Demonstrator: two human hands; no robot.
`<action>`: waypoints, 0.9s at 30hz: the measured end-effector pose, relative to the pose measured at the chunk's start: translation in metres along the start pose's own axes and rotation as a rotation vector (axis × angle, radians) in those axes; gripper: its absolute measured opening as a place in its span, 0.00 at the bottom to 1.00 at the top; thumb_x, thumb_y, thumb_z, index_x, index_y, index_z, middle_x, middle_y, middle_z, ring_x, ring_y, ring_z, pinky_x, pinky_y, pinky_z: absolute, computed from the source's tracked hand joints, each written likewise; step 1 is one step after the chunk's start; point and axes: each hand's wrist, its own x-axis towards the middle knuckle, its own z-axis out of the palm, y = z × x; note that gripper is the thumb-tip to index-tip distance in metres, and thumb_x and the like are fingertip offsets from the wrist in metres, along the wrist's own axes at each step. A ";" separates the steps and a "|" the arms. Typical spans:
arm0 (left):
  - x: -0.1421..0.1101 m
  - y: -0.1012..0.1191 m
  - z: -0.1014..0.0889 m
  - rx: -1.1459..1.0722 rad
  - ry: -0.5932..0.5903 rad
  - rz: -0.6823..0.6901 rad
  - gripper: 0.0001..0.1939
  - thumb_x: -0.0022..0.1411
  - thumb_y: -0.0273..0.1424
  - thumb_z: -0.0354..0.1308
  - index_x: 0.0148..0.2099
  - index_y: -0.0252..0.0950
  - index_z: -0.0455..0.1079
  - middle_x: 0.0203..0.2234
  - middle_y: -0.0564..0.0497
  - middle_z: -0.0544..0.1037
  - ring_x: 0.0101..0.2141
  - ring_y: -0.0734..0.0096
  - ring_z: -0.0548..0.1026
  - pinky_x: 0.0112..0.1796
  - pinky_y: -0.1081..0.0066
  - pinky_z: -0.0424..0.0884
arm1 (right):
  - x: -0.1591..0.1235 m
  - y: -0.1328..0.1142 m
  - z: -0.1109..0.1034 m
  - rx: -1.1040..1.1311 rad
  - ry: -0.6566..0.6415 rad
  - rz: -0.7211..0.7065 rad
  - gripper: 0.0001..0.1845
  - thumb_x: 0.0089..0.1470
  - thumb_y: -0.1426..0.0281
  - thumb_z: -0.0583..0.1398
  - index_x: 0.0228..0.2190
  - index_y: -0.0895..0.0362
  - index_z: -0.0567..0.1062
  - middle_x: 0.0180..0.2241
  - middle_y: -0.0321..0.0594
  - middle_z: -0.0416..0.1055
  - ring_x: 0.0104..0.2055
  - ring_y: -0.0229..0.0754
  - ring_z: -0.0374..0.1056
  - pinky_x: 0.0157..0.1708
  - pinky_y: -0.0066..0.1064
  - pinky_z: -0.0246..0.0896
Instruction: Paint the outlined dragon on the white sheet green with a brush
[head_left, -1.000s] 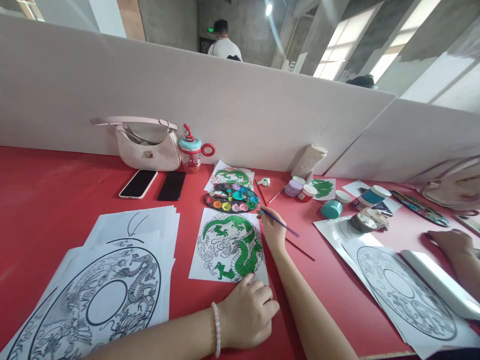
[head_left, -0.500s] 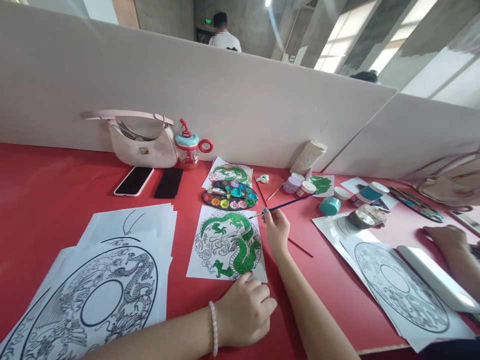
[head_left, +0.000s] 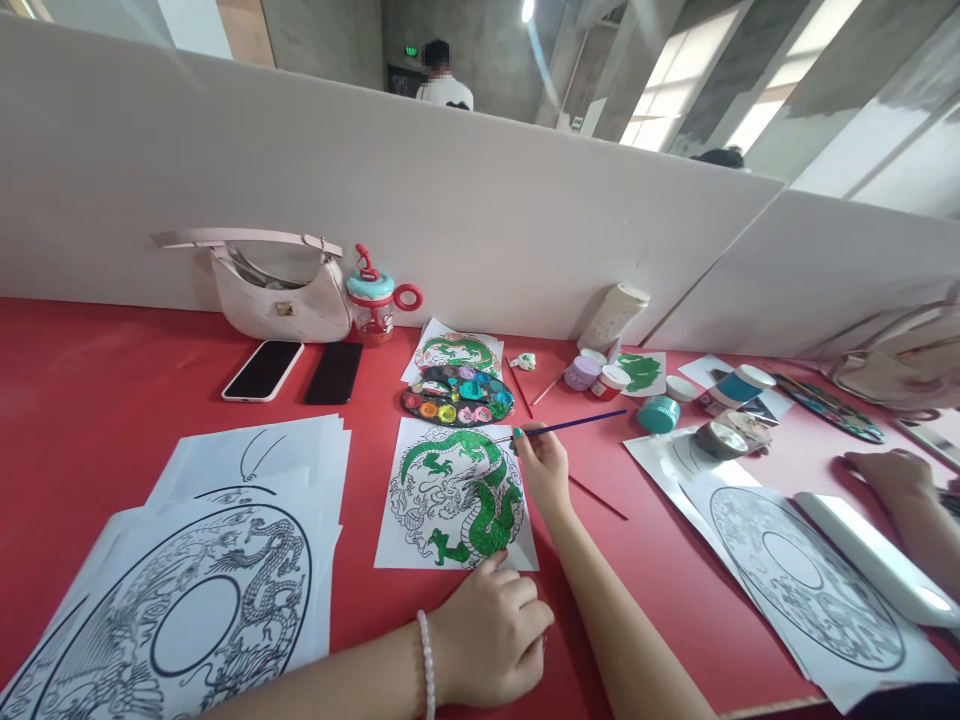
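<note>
A paintbrush (head_left: 581,422) with a dark blue handle is pinched in my right hand (head_left: 544,465), its tip over the upper right of a dragon drawing (head_left: 397,545). The dragon's body is largely painted green, while the head and the swirls around it are bare black line. At the sheet's lower edge rests my left hand (head_left: 491,630), wearing a beaded bracelet (head_left: 426,655). Its index finger stretches onto the paper and the other fingers curl loosely, holding nothing. A paint palette (head_left: 457,394) with several colours lies just above the sheet, partly over another painted dragon picture (head_left: 457,352).
Printed sheets (head_left: 225,560) lie left, below two phones (head_left: 264,371). Behind stand a handbag (head_left: 277,295) and a lidded cup (head_left: 373,305). Paint jars (head_left: 583,373) and a red brush (head_left: 598,497) lie right. A neighbour's hand (head_left: 889,475) is near a white case (head_left: 874,555).
My right hand has moved slightly left and down, and the brush has swung to a flatter angle with its tip on the drawing's upper right. The view has shifted slightly.
</note>
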 end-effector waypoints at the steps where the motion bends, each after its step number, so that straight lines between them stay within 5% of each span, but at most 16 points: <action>1: 0.000 0.000 0.000 -0.007 0.001 -0.003 0.03 0.60 0.31 0.49 0.36 0.38 0.62 0.28 0.54 0.69 0.31 0.71 0.67 0.54 0.61 0.60 | 0.000 0.000 0.000 -0.005 -0.006 -0.007 0.14 0.49 0.59 0.58 0.29 0.58 0.71 0.22 0.37 0.69 0.25 0.36 0.66 0.28 0.27 0.62; 27: 0.002 -0.002 0.002 -0.125 -0.003 -0.021 0.04 0.59 0.29 0.50 0.34 0.36 0.65 0.26 0.54 0.72 0.29 0.72 0.70 0.56 0.58 0.57 | -0.006 -0.016 0.001 -0.179 -0.122 -0.155 0.10 0.48 0.64 0.56 0.22 0.58 0.66 0.17 0.31 0.61 0.20 0.31 0.55 0.22 0.23 0.54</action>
